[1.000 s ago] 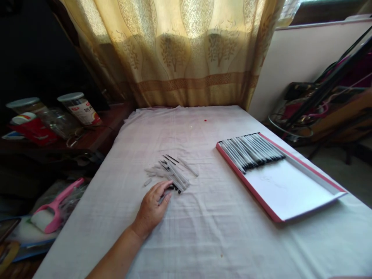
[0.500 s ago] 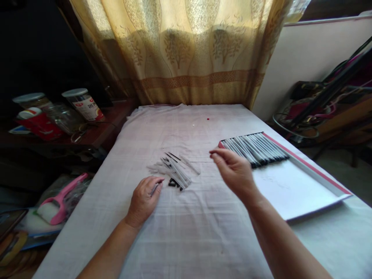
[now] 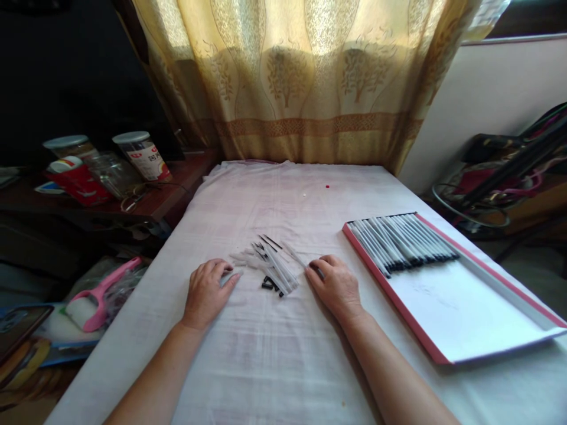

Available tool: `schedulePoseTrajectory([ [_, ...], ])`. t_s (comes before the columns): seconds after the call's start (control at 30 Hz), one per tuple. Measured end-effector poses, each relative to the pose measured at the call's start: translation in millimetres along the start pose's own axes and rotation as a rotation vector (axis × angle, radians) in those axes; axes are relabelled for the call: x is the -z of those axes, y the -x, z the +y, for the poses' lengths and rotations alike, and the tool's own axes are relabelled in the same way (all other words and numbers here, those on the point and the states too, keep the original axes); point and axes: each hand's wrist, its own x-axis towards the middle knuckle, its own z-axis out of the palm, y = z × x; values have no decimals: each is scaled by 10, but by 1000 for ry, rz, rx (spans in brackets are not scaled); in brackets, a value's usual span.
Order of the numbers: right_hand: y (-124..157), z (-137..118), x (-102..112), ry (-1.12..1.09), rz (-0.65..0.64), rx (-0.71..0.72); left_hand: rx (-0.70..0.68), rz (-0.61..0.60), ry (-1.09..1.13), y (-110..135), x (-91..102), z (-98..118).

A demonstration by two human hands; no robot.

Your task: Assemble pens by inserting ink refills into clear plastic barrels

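On the cloth-covered table lies a small pile of translucent pen barrels [image 3: 280, 273], with slim dark-ended refills [image 3: 269, 242] at its far side. Several black pen caps [image 3: 267, 284] rest at the near edge of the pile. My left hand [image 3: 207, 293] is left of the pile, thumb and fingers apart, nothing visible in it. To the right, my right hand [image 3: 334, 285] pinches the near end of a clear pen barrel [image 3: 293, 255] lying by the pile. Rows of white pens with black ends [image 3: 398, 239] fill the far part of a shallow red-edged box [image 3: 469, 313].
A tiny red piece [image 3: 327, 186] and a white one [image 3: 304, 195] lie toward the back. Jars [image 3: 144, 156] stand on a dark cabinet at left, above a pink-handled item [image 3: 104, 292]. A patterned curtain [image 3: 287, 77] hangs behind the table.
My right hand has come down and left from the box's near-left corner to the pile's right side, onto a barrel. My left hand's fingers have parted. The view has shifted slightly.
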Motion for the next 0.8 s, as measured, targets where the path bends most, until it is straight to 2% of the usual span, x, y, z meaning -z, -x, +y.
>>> schedulePoseTrajectory([
  [0.2, 9, -1, -12, -3, 19, 48, -31, -54, 70, 43, 45, 28],
  [0.33, 46, 47, -26, -94, 48, -75, 34, -25, 243, 44, 33, 52],
  [0.47, 181, 84, -15, -296, 118, -175, 72, -64, 370, 58, 17, 144],
  [0.63, 340, 70, 25, -461, 212, -238, 7, -54, 316, 54, -17, 190],
  [0.8, 381, 61, 48, -546, 264, -279, -104, -26, 213, 4, 10, 232],
])
